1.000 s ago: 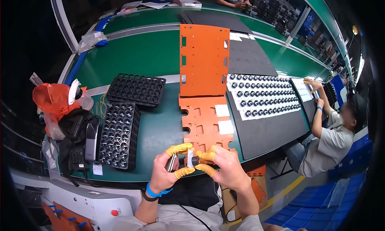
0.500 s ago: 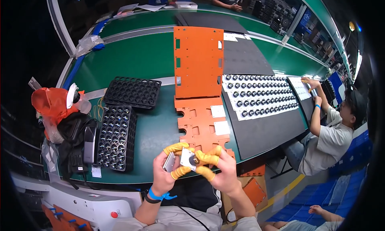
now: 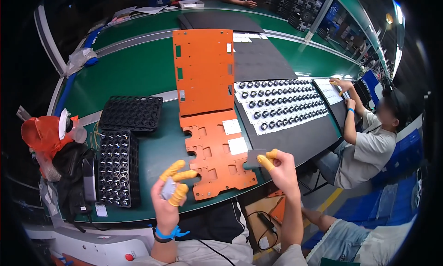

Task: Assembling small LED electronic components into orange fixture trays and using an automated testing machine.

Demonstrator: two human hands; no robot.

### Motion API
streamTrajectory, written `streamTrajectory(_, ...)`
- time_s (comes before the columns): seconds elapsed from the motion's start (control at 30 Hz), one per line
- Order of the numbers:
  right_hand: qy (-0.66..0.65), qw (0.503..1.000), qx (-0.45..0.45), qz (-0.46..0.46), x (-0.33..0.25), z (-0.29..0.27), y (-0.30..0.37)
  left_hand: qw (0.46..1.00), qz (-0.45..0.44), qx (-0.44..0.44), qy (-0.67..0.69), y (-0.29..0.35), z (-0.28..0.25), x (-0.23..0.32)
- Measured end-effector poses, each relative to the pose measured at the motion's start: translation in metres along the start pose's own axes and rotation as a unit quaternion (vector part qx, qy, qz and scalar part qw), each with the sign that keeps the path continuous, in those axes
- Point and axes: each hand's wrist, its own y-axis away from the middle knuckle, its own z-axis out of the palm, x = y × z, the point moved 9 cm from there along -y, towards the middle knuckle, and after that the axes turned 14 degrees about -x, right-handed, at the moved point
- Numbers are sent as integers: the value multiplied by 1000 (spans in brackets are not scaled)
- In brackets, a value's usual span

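Observation:
My left hand [image 3: 170, 196] is beside the lower left edge of an orange fixture [image 3: 210, 148], with small silver-white plates [image 3: 169, 188] held against the palm. Its thumb and fingers wear yellow finger cots and curl loosely round them. Over the fixture's lower right side, my right hand [image 3: 280, 168] pinches a small greyish square plate [image 3: 254, 158] between thumb and forefinger. Whether a part is fixed to that plate's far side is hidden. On the fixture lie an upper white plate [image 3: 232, 126] and a lower white plate [image 3: 238, 146]. The fixture's orange lid [image 3: 204, 72] stands raised behind.
Left are a black tray of round parts [image 3: 117, 169] and another black tray [image 3: 131, 113]. Right, rows of white plates with black round parts [image 3: 281, 104] lie on a dark mat [image 3: 295, 141]. A co-worker [image 3: 369, 123] sits beyond, handling white plates.
My hands have moved apart, the right one going up and right with a plate. The white plate with the black round part no longer shows between them. The view has shifted right.

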Motion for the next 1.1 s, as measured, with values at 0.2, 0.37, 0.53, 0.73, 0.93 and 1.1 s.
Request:
streamTrajectory(0.2,6,981,-151,118,44,26,-16,999,-13,26,29,-2,-19,-10)
streamTrajectory(0.37,46,958,-258,119,42,40,-27,995,2,20,95,-2,-23,-19)
streamTrajectory(0.53,87,945,-294,112,32,46,-38,993,-9,13,119,-1,-27,-25)
streamTrajectory(0.73,143,930,-306,144,38,39,-39,983,-11,22,181,-5,-18,-29)
streamTrajectory(0.93,400,916,3,34,-62,35,-8,936,-29,14,352,0,-7,-34)
streamTrajectory(1.1,251,879,-149,-377,-162,123,59,904,-145,11,402,12,31,-47)
